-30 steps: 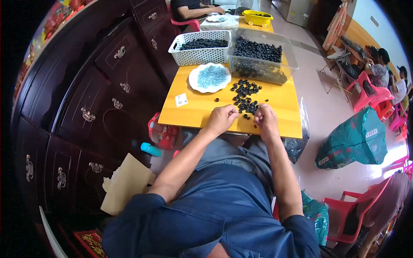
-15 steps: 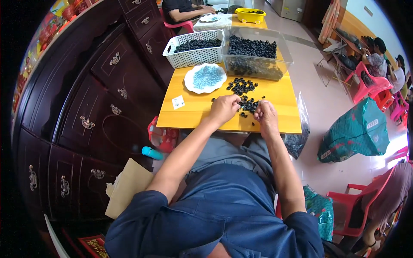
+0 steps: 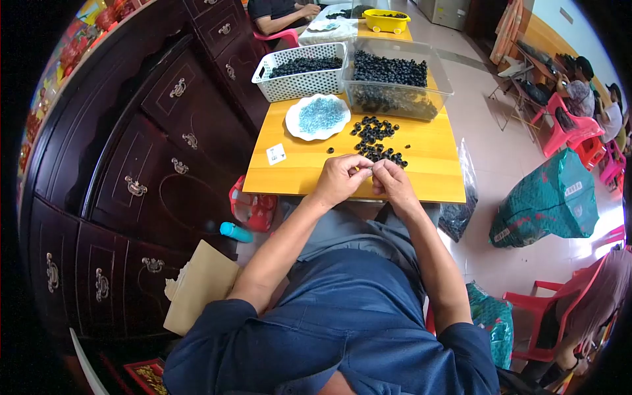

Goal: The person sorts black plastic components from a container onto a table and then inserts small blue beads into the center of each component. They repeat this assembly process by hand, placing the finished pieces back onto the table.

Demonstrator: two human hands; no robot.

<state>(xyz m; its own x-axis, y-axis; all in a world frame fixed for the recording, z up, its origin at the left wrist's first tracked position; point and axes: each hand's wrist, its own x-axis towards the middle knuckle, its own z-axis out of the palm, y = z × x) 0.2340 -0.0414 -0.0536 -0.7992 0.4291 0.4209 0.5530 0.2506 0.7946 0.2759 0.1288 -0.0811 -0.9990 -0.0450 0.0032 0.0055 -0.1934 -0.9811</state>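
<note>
My left hand (image 3: 340, 179) and my right hand (image 3: 394, 183) meet near the front edge of the yellow table (image 3: 296, 179). The thumb and fingers of each are pinched, and the fingertips touch or nearly touch. Whatever they hold is too small or hidden to make out. Just beyond them lies a loose scatter of small black ring-shaped pieces (image 3: 374, 133), and one more black piece (image 3: 330, 150) sits apart to the left. A white scalloped plate (image 3: 293, 124) holds many tiny pale blue clear pieces (image 3: 320, 116).
Behind stand a clear plastic bin (image 3: 438, 92) and a white perforated basket (image 3: 296, 89), both with black pieces. A white card (image 3: 276, 154) lies left. Dark cabinets (image 3: 151, 164) line the left; a green sack (image 3: 543, 197) stands right. Other people sit farther off.
My hands, earlier apart over the black pieces, have come together nearer the table's front edge. The right hand has moved left. The view has shifted slightly.
</note>
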